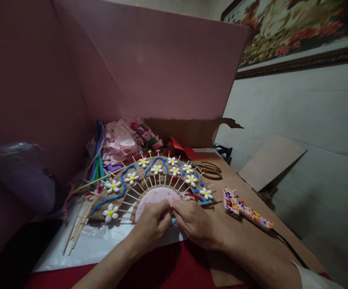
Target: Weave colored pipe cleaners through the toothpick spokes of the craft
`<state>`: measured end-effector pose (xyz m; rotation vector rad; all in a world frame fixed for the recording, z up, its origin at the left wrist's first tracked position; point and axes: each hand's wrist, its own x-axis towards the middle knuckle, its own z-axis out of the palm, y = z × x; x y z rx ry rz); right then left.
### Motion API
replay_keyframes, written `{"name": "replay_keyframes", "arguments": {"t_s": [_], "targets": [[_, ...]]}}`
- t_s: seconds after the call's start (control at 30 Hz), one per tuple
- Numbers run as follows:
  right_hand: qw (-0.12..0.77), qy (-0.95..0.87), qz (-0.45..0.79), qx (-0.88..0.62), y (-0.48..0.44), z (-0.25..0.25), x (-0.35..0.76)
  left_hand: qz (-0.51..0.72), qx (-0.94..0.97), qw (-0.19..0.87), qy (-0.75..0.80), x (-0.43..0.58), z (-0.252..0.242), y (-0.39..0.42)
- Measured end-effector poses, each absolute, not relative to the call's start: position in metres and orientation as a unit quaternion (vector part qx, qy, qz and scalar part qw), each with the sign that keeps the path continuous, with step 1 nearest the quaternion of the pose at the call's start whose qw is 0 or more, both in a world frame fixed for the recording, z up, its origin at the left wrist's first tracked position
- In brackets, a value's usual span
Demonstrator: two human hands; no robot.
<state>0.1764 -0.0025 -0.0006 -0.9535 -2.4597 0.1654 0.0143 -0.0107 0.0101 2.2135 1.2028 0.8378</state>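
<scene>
A fan-shaped craft [144, 170] of twine and thin sticks lies in front of me. White flowers with yellow centres, blue wavy lines and blue dots decorate its curved band. At its inner base is a pale pink half-disc [158, 195]. My left hand [153, 220] and my right hand [195, 222] meet just before this half-disc, fingers pinched together, fingertips nearly touching. Whatever lies between them is too small or hidden to name. Part of the half-disc's lower edge is covered by my hands.
Right of the fan lies a flower-patterned glue gun [246, 210] with a dark cord. Scissors [211, 171] rest behind it on brown board. Wooden sticks [79, 226], pipe cleaners [98, 164] and crumpled pink material [121, 138] are at left. A tall pink panel [158, 68] stands behind.
</scene>
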Motion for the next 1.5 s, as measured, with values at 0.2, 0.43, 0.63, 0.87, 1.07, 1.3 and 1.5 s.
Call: {"name": "replay_keyframes", "arguments": {"t_s": [0.2,0.43,0.63,0.87,1.07,1.3,1.5], "targets": [[0.298,-0.872,0.131,-0.365,0.001,0.005,0.176,0.367,0.773,0.244,0.455,0.018,0.015,-0.012],[0.329,-0.856,0.181,-0.357,0.004,0.010,0.179,0.369,0.783,0.229,0.445,0.014,0.012,-0.007],[0.312,-0.869,0.146,-0.355,0.004,0.008,0.180,0.337,0.800,0.215,0.447,0.013,0.014,-0.006],[0.272,-0.893,0.076,-0.350,0.000,0.004,0.180,0.292,0.829,0.183,0.440,0.009,0.015,-0.007],[0.254,-0.901,0.085,-0.341,-0.002,0.002,0.181,0.269,0.828,0.205,0.447,0.008,0.020,-0.010],[0.238,-0.901,0.073,-0.354,-0.001,0.003,0.180,0.248,0.823,0.233,0.454,0.007,0.023,-0.006],[0.210,-0.911,0.070,-0.348,-0.004,0.008,0.179,0.218,0.824,0.246,0.462,0.007,0.028,-0.009]]}}
